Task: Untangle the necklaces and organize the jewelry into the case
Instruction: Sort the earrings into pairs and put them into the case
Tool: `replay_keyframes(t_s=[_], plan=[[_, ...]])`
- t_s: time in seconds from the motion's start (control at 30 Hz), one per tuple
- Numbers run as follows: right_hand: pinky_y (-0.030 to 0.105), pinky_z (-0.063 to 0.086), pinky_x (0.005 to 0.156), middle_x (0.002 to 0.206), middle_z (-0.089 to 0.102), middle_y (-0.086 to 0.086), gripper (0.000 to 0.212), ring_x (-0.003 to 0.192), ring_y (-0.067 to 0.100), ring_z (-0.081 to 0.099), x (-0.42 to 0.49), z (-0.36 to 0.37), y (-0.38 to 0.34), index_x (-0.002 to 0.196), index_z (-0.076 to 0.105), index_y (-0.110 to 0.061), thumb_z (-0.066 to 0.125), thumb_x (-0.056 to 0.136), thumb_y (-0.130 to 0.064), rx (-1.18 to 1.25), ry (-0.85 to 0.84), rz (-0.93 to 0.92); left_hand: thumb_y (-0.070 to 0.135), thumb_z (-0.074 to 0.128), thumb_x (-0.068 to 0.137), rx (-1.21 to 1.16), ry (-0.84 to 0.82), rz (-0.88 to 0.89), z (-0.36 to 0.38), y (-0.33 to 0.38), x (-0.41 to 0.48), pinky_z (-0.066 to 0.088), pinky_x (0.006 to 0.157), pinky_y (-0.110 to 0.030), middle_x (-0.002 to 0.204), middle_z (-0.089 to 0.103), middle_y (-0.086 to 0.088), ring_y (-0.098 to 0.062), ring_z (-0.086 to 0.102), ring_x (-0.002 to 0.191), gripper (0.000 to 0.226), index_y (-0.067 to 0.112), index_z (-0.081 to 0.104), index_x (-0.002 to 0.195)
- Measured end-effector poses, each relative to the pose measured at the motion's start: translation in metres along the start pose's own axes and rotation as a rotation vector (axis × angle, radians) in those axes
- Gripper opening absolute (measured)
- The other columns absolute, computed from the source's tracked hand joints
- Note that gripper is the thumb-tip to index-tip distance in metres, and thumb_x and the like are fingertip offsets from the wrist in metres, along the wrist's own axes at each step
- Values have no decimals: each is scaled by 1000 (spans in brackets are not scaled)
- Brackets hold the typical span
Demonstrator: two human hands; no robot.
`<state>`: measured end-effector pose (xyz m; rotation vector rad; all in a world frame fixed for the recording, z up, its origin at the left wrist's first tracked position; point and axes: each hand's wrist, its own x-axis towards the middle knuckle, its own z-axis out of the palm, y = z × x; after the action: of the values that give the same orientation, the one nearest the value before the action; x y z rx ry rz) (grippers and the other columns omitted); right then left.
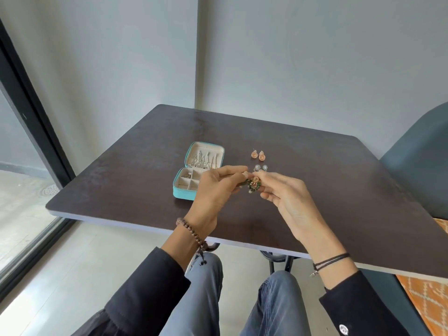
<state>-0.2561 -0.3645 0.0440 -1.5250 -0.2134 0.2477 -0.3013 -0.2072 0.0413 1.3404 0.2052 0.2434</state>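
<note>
A small turquoise jewelry case (pixel 183 193) lies open on the dark table, its lid holding hanging chains and its base split into compartments. Just right of the case, above the table, my left hand (pixel 213 190) and my right hand (pixel 286 192) meet, both pinching a green and gold earring (pixel 253 185) with their fingertips. A pair of peach round earrings (pixel 259 155) lies behind my hands. Two silver stud earrings (pixel 260 168) sit just beyond my fingertips.
The dark table (pixel 327 190) stands against a grey wall corner. A grey-blue chair (pixel 424 166) is at the right, with an orange patterned cushion (pixel 429 299) below it. A glass door is at the left.
</note>
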Motion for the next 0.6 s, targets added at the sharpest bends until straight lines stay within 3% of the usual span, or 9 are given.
replay_keyframes(t_s=[0.07, 0.13, 0.27, 0.43, 0.6], plan=[[22, 53, 82, 105, 79, 2, 19, 100, 13, 71, 1, 10, 3, 112, 78, -13, 71, 95, -15, -84, -32, -55, 8, 69, 92, 44, 29, 27, -17, 3, -1, 55, 76, -14, 95, 79, -4, -2, 71, 84, 18, 5, 73, 110], [20, 55, 81, 102, 80, 1, 21, 97, 10, 73, 4, 23, 4, 112, 77, -16, 73, 93, -10, -166, -32, -125, 8, 73, 90, 100, 81, 69, -38, 8, -1, 57, 77, -20, 94, 79, -8, -10, 73, 85, 17, 6, 74, 107], [28, 59, 89, 100, 79, -4, 18, 95, 11, 74, 16, 57, 8, 107, 77, -18, 75, 91, -10, -259, -53, -272, 11, 78, 85, 172, 165, 165, -85, 20, 0, 59, 84, -32, 94, 79, -7, -23, 75, 91, 19, 11, 77, 104], [18, 56, 83, 94, 78, -11, 16, 88, 1, 72, 30, 99, 11, 105, 78, -23, 78, 90, -18, -468, -95, -370, 18, 83, 81, 238, 268, 213, -123, 29, 3, 55, 84, -22, 92, 79, 1, -12, 74, 91, 21, 17, 78, 101], [1, 44, 72, 87, 75, -14, 16, 83, -11, 67, 36, 125, 21, 107, 79, -20, 77, 91, -18, -614, -104, -381, 20, 85, 79, 252, 270, 199, -133, 21, 6, 53, 78, -13, 92, 79, 0, -9, 75, 89, 26, 14, 78, 102]])
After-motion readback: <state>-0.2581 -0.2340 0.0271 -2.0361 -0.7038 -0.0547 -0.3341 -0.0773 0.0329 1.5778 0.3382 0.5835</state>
